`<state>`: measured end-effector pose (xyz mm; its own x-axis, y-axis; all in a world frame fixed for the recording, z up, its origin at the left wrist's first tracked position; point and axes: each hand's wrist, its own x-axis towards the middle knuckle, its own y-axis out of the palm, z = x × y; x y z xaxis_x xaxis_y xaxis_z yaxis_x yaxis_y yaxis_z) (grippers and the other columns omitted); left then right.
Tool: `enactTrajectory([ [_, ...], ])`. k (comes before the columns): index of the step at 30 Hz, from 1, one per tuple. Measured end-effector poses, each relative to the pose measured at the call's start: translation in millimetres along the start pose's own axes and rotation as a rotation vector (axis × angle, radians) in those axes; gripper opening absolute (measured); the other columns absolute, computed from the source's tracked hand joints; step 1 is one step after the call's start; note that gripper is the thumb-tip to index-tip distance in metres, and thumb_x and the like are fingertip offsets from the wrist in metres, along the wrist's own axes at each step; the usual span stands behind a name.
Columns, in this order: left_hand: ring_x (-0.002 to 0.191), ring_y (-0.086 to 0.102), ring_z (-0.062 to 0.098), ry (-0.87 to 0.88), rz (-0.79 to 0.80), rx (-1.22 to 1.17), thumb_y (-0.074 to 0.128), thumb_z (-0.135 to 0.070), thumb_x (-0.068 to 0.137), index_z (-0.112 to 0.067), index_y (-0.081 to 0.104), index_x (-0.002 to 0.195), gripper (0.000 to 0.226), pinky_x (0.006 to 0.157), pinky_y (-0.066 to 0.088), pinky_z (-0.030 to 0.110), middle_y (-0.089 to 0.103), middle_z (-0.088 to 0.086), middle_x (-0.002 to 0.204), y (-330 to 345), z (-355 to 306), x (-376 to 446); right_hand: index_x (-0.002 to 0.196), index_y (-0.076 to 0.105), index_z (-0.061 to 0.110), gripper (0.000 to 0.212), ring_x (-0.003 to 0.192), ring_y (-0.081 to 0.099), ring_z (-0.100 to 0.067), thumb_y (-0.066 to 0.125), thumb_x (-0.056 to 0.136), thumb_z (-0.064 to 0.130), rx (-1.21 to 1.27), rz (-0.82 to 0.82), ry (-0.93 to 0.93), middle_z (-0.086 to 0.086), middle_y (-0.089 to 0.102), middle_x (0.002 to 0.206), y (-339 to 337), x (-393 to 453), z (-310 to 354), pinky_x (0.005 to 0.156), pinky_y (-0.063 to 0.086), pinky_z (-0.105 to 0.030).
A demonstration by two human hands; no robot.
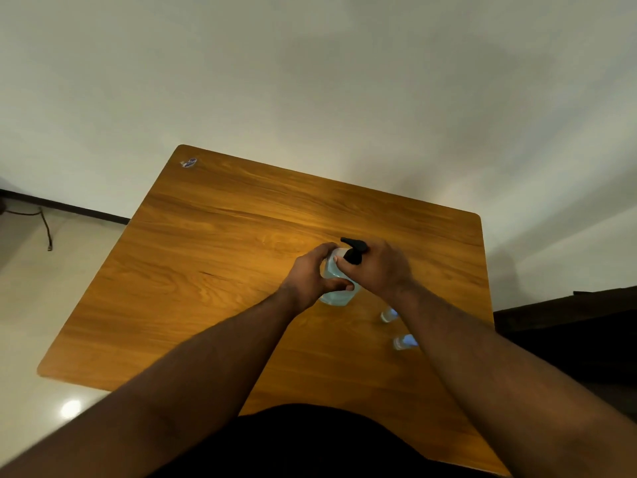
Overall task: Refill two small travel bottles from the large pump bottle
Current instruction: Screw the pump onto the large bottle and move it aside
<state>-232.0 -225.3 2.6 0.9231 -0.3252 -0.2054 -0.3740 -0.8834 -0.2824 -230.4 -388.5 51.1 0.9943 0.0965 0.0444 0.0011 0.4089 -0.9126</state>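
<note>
A large pale-blue pump bottle (336,294) with a black pump head (353,248) stands on the wooden table (213,257). My left hand (315,274) grips the bottle's body, thumb across its front. My right hand (377,267) holds the black pump collar, with the nozzle pointing left and away from me. Two small clear travel bottles stand to the right of the big one, partly hidden by my right forearm: one (388,315) nearer the big bottle, the other (404,341) closer to me.
A small sticker (189,162) sits at the table's far left corner. The table's far edge meets a white wall. Pale floor and a cable (46,229) lie to the left, and dark furniture (565,326) stands to the right.
</note>
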Motion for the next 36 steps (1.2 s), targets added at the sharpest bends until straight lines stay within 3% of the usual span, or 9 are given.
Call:
enactTrajectory([
  [4,0.122,0.054,0.012,0.001,-0.013,0.004,0.089,-0.030,0.066,-0.019,0.051,0.135,0.080,0.093,0.045,0.023,0.062,-0.003,0.128,0.8,-0.3,1.6,0.083,0.069,0.024,0.042,0.062,0.059,-0.016,0.055,0.079,0.063,-0.072,-0.029,0.136,0.006,0.058,0.065,5.7,-0.7,8.6,0.050,0.036,-0.022],
  [9,0.139,0.039,0.020,-0.067,0.075,0.071,0.089,-0.032,0.066,-0.023,0.033,0.150,0.101,0.111,0.038,0.035,0.045,0.002,0.150,-11.2,5.0,-1.1,0.106,0.062,0.035,0.052,0.084,0.062,-0.016,0.053,0.073,0.073,-0.179,0.017,0.149,0.007,0.064,0.091,1.3,-8.4,9.8,0.059,0.038,-0.024],
  [11,0.144,0.030,0.020,-0.096,0.083,0.154,0.088,-0.031,0.067,-0.027,0.023,0.153,0.108,0.106,0.031,0.028,0.034,0.003,0.156,-27.3,14.6,-4.9,0.120,0.055,0.034,0.060,0.100,0.057,-0.016,0.060,0.073,0.069,-0.095,0.082,0.160,0.005,0.058,0.110,2.2,-9.1,10.7,0.071,0.045,-0.028],
  [13,0.144,0.029,0.019,-0.125,0.051,0.234,0.086,-0.027,0.070,-0.026,0.020,0.154,0.107,0.104,0.030,0.024,0.032,0.004,0.157,-50.6,25.7,-8.8,0.128,0.053,0.032,0.063,0.109,0.053,-0.015,0.070,0.073,0.058,0.179,0.180,0.225,0.005,0.054,0.119,1.5,-5.7,12.4,0.081,0.048,-0.032],
  [16,0.145,0.029,0.020,-0.177,-0.004,0.311,0.084,-0.024,0.074,-0.024,0.019,0.154,0.103,0.109,0.031,0.028,0.031,0.004,0.158,-89.7,42.3,-11.7,0.123,0.059,0.029,0.059,0.100,0.059,-0.015,0.079,0.071,0.046,0.440,0.241,0.339,0.003,0.062,0.116,3.9,2.0,19.2,0.073,0.058,-0.040],
  [19,0.146,0.026,0.023,-0.242,-0.010,0.410,0.082,-0.027,0.076,-0.021,0.018,0.155,0.102,0.115,0.031,0.035,0.026,0.005,0.160,-132.7,61.3,-11.5,0.121,0.062,0.028,0.058,0.087,0.058,-0.010,0.080,0.069,0.045,0.347,0.206,0.289,0.008,0.061,0.101,15.7,18.0,43.4,0.066,0.059,-0.040],
  [22,0.148,0.020,0.028,-0.368,0.004,0.594,0.080,-0.040,0.075,-0.025,0.013,0.155,0.105,0.113,0.032,0.053,0.017,0.007,0.162,-180.8,82.1,-10.1,0.122,0.062,0.026,0.061,0.078,0.056,-0.007,0.081,0.068,0.045,0.343,0.197,0.242,0.011,0.057,0.092,35.4,49.1,83.2,0.068,0.060,-0.040],
  [32,0.146,0.018,0.038,-0.454,0.051,0.765,0.078,-0.039,0.077,-0.022,0.011,0.155,0.104,0.115,0.030,0.053,0.011,0.014,0.162,-311.4,114.5,33.6,0.126,0.057,0.024,0.062,0.105,0.057,-0.020,0.079,0.072,0.043,0.430,0.199,0.170,-0.002,0.061,0.120,74.1,199.4,213.6,0.079,0.059,-0.044],
  [36,0.146,0.018,0.040,-0.443,0.078,0.792,0.078,-0.038,0.078,-0.022,0.010,0.155,0.105,0.114,0.031,0.055,0.011,0.014,0.162,-339.5,116.2,64.6,0.125,0.059,0.020,0.061,0.100,0.054,-0.016,0.081,0.071,0.039,0.464,0.185,0.162,-0.001,0.060,0.115,86.8,246.4,239.5,0.082,0.058,-0.045],
])
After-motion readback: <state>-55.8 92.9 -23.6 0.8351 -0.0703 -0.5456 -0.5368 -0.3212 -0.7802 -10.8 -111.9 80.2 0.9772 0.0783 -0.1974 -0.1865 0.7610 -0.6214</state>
